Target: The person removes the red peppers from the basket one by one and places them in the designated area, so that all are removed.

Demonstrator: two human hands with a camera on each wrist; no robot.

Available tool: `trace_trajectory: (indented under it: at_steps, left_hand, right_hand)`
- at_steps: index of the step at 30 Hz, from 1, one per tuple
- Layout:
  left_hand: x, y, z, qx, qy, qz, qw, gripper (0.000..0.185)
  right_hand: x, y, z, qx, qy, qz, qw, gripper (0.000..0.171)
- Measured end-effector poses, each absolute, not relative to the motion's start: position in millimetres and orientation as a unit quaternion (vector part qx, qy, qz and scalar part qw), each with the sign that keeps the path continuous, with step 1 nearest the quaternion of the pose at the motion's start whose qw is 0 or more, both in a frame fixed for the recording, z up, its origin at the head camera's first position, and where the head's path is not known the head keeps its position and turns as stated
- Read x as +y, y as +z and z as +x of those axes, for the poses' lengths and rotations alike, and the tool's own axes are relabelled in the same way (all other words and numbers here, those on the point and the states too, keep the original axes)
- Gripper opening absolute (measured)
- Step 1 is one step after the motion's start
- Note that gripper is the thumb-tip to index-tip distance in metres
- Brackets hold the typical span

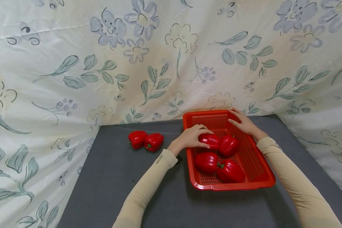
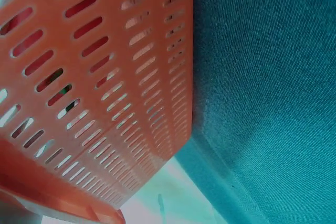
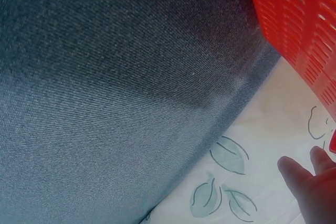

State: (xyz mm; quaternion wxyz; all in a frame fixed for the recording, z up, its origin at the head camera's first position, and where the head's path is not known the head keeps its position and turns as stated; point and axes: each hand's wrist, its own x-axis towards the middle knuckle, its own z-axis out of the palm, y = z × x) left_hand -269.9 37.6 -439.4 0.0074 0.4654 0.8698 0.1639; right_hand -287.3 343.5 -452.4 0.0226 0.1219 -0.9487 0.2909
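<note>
Glossy red pepper (image 1: 210,140) inside red basket (image 1: 260,172)

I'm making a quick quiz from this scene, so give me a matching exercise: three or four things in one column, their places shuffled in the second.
Things:
1. left hand
2. right hand
3. pair of glossy red bell peppers
4. red slotted plastic basket

Places:
A. on the basket's far right rim
B. on grey cloth, left of basket
C. on a pepper inside the basket
D. on grey cloth, holding four peppers

Pairs: 1-C, 2-A, 3-B, 4-D
</note>
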Motion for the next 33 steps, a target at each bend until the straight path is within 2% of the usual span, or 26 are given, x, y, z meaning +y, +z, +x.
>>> trace_trajectory:
  at_steps: [12,33]
  left_hand:
    - [31,-427,-257,0.865,0.223,0.440,-0.088,0.061]
    - [5,-410,-246,0.859,0.314,0.380,-0.136,0.062]
  right_hand:
    - [344,-451,-285,-0.949,0.289,0.122,0.022,0.065]
    - [345,-451,-285,-0.944,0.301,0.131,0.016,0.065]
